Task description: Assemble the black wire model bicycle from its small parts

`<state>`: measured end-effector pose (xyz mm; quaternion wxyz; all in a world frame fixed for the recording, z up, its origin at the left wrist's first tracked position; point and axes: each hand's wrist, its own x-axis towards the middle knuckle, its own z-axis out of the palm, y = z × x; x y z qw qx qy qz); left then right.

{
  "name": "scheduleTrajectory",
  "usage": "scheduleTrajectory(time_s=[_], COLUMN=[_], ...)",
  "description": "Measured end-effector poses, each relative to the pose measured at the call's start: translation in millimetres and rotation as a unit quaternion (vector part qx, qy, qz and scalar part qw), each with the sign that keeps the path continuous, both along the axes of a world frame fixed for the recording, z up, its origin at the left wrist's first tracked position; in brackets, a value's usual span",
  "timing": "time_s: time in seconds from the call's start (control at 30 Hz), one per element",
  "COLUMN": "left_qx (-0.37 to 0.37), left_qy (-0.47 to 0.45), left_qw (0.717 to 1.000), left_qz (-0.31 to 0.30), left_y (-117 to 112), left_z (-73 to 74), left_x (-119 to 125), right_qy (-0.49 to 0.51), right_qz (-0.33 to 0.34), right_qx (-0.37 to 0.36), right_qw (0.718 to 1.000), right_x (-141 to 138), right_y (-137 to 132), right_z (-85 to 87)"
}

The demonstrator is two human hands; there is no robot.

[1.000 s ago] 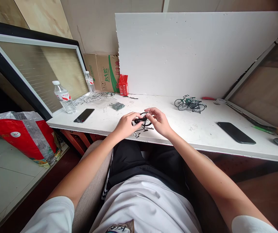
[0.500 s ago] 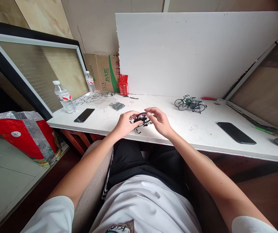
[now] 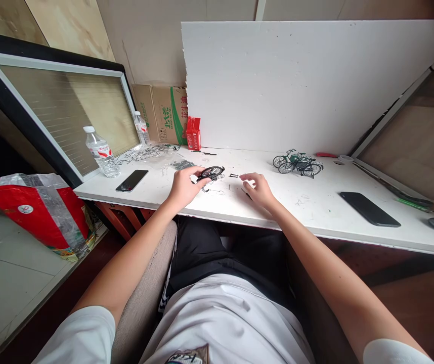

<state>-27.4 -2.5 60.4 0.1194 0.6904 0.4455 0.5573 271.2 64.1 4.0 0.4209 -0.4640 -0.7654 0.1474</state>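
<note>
My left hand [image 3: 185,187] is closed on a partly built black model bicycle [image 3: 212,173], its spoked wheel tilted up over the table. Just under the wheel lie small dark parts [image 3: 205,189], partly hidden by the bicycle. My right hand [image 3: 259,190] hovers low over the tabletop with its fingers apart and holds nothing that I can see. To the left of its fingertips is a small black part [image 3: 234,175]. A thin dark piece [image 3: 247,194] shows by the right thumb.
Two finished model bicycles [image 3: 296,163] stand farther right on the white table [image 3: 300,202]. Phones lie on both sides, one black phone [image 3: 369,208] at right. At left are water bottles [image 3: 102,154], part frames [image 3: 152,150], a red box [image 3: 193,133] and a carton [image 3: 167,115].
My right hand has let go of the model bicycle and moved a little right. My left hand has shifted left with the bicycle, uncovering small parts on the table.
</note>
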Motion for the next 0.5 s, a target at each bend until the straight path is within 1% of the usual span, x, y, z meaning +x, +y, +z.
scheduleTrajectory(time_s=[0.1, 0.17, 0.37, 0.5], left_qx=[-0.019, -0.028, -0.040, -0.036], left_qy=[-0.010, -0.006, 0.002, -0.015], left_qw=[1.000, 0.999, 0.999, 0.999], left_qz=[-0.007, -0.014, -0.023, -0.028], left_y=[-0.2, -0.4, 0.8, 0.5], left_z=[-0.4, -1.6, -6.2, -4.7], left_x=[1.3, 3.2, 6.0, 4.4], right_qy=[-0.078, -0.103, -0.176, -0.237], right_qz=[0.004, 0.007, 0.018, 0.015], right_qx=[0.003, 0.005, 0.017, 0.025], right_qw=[0.997, 0.995, 0.984, 0.971], right_x=[3.8, 1.2, -17.1, -27.8], right_y=[1.2, -0.3, 1.5, 10.3], right_z=[-5.3, -5.6, -6.0, -1.4])
